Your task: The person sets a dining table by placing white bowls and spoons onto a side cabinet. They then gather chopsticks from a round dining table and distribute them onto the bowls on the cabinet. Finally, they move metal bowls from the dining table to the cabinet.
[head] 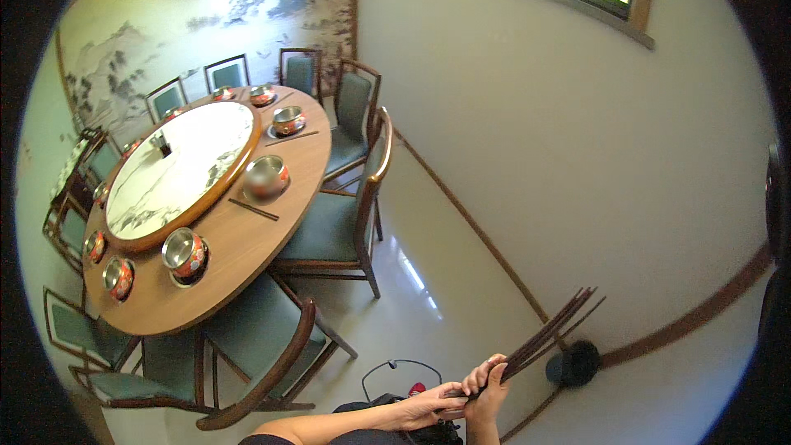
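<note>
At the bottom of the view, my right hand [485, 392] is closed around a bundle of dark chopsticks [547, 343], whose ends fan out toward the upper right. My left hand [432, 406] grips the lower end of the same bundle, beside the right hand. To the left stands a round wooden dining table [296, 173] with a marble-patterned turntable [185, 167]. Red patterned metal pots [184, 253] stand around its rim. Pairs of chopsticks lie beside some pots, one pair [254, 209] near a pot whose front is blurred. A small dark holder [163, 144] stands on the turntable.
Several wooden chairs with green seats [324, 228] surround the table; the nearest has a curved back rail [272, 377]. A plain wall with a brown skirting strip [476, 222] runs along the right. A dark round object [575, 363] stands by the wall corner beyond my hands.
</note>
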Demonstrator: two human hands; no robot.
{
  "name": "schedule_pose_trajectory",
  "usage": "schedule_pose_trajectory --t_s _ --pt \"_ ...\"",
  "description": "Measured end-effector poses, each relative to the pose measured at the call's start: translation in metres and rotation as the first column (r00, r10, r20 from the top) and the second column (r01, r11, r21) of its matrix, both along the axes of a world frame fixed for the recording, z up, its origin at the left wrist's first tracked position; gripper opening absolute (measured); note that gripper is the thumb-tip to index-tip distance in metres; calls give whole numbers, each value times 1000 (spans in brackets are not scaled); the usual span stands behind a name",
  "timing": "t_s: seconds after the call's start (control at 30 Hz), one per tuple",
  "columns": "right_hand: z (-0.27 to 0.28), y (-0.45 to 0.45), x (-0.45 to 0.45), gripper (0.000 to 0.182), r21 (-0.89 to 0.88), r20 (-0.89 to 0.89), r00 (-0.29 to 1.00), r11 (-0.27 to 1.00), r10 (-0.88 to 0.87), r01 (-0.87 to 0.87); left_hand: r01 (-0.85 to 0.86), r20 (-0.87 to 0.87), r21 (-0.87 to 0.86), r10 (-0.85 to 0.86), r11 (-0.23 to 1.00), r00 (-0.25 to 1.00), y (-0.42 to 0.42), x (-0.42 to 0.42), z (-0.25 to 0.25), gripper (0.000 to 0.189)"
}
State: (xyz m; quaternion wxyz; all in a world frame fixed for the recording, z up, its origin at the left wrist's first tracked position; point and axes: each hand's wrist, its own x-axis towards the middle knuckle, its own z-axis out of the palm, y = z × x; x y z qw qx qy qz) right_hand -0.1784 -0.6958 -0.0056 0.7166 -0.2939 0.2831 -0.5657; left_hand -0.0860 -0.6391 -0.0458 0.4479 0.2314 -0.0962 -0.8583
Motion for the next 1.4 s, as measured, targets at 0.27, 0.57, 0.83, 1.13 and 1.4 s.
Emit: schedule_pose_trajectory --t_s 0.27,0.57,0.83,1.13,1.4 --pt "2 -115 10 23 93 26 980 976 198 -199 -86 646 -418 363 904 672 -95 45 10 58" --pt "-9 -208 111 23 109 -104 926 929 364 -353 -588 803 -538 156 604 -575 -110 337 -49 26" --pt "14 -280 203 15 185 -218 902 923 373 -338 -912 901 -97 -354 399 -251 -167 506 -132 58" --pt "13 -320 271 13 280 -339 872 923 352 -264 -972 781 50 -615 229 -105 -177 576 -178 49" --pt "13 -353 284 13 337 -331 854 896 401 -290 -979 722 175 -690 106 55 -163 612 -242 25"
